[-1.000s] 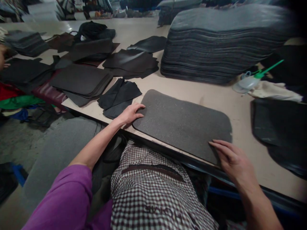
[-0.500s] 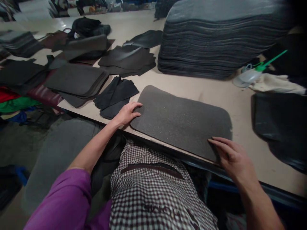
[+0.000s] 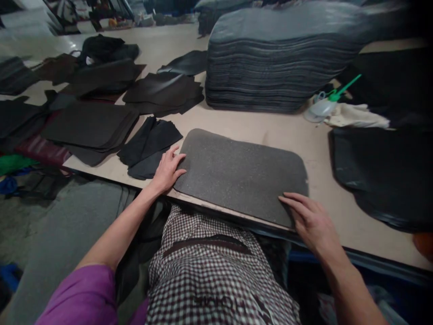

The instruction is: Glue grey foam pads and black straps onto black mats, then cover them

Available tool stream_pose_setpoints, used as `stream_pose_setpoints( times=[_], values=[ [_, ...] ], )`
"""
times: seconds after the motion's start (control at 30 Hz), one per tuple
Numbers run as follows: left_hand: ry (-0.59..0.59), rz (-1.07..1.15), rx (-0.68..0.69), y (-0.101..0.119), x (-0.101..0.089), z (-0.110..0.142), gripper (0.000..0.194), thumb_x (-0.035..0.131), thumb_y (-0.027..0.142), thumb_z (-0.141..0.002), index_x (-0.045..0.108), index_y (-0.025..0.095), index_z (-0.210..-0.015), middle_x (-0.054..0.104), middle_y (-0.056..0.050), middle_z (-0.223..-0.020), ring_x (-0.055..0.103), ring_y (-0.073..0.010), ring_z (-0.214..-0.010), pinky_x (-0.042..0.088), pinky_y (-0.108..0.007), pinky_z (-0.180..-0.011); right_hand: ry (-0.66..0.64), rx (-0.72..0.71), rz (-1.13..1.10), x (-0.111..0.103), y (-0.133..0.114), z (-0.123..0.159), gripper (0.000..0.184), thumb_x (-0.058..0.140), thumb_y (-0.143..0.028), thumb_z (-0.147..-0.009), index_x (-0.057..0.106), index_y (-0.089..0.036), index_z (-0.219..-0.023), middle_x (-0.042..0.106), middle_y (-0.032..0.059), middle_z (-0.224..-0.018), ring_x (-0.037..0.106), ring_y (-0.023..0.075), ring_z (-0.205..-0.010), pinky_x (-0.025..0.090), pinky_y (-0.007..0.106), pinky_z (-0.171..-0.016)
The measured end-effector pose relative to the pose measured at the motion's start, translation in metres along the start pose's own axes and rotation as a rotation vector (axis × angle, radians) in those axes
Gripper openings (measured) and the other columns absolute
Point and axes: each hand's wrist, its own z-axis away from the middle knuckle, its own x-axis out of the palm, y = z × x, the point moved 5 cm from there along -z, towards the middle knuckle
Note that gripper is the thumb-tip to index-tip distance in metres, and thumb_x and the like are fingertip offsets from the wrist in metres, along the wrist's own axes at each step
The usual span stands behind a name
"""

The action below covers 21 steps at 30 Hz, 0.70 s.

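Note:
A flat dark grey sheet (image 3: 237, 176) with rounded corners and pale specks lies along the front edge of the table. My left hand (image 3: 167, 169) touches its left end, fingers spread and thumb apart. At the right end, the outstretched fingertips of my right hand (image 3: 313, 219) rest on top of the sheet, near its front corner. Neither hand is closed around it. Just left of the sheet, beside my left hand, are folded black fabric pieces (image 3: 149, 142).
A tall stack of dark sheets (image 3: 257, 76) stands behind. To the right are a clear bottle with a green spout (image 3: 321, 109), a cream cloth (image 3: 356, 116) and more black sheets (image 3: 382, 176). Stacked dark panels (image 3: 91, 124) lie left, near the table's front edge.
The view has turned slightly right, so the table and its things sit further left in the picture. Both hands stay at about the same places on the sheet.

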Motion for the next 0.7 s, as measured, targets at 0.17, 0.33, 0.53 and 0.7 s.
stream_pose_setpoints(
  times=[0.17, 0.33, 0.53, 0.7],
  values=[
    [-0.014, -0.061, -0.113, -0.003, 0.004, 0.001, 0.055, 0.064, 0.033, -0.094, 0.047, 0.026, -0.146, 0.033, -0.019, -0.164, 0.037, -0.0384, -0.150, 0.039, -0.065, -0.115, 0.029, -0.022, -0.043, -0.001, -0.004, -0.002, 0.031, 0.048, -0.042, -0.108, 0.067, -0.026, -0.126, 0.062, 0.0094, -0.131, 0.061, 0.0303, -0.115, 0.050, 0.051, -0.099],
    [0.059, -0.133, 0.026, 0.050, -0.002, -0.024, 0.055, 0.050, 0.041, -0.102, 0.041, 0.019, -0.152, 0.032, -0.022, -0.166, 0.030, -0.0344, -0.156, 0.030, -0.059, -0.124, 0.099, 0.047, 0.009, -0.008, 0.004, -0.006, 0.045, 0.049, -0.061, -0.104, 0.071, -0.023, -0.105, 0.058, 0.0136, -0.116, 0.060, 0.0341, -0.109, 0.052, 0.054, -0.094],
    [-0.211, -0.120, 0.301, 0.154, 0.059, -0.059, 0.077, 0.029, 0.065, -0.103, 0.032, 0.011, -0.159, 0.025, -0.018, -0.172, 0.022, -0.0292, -0.160, 0.027, -0.051, -0.128, 0.148, 0.083, 0.138, -0.012, -0.006, -0.050, 0.072, 0.044, -0.071, -0.102, 0.056, -0.011, -0.140, 0.044, 0.0256, -0.150, 0.045, 0.0432, -0.137, 0.041, 0.060, -0.112],
    [-0.252, -0.227, 0.393, 0.165, 0.095, -0.059, 0.088, 0.025, 0.075, -0.099, 0.032, 0.013, -0.161, 0.026, -0.016, -0.171, 0.024, -0.0290, -0.160, 0.023, -0.054, -0.128, 0.011, 0.104, 0.331, 0.021, -0.032, -0.072, 0.083, 0.017, -0.066, -0.109, 0.036, -0.002, -0.157, 0.028, 0.0259, -0.164, 0.027, 0.0393, -0.152, 0.030, 0.062, -0.119]
  ],
)
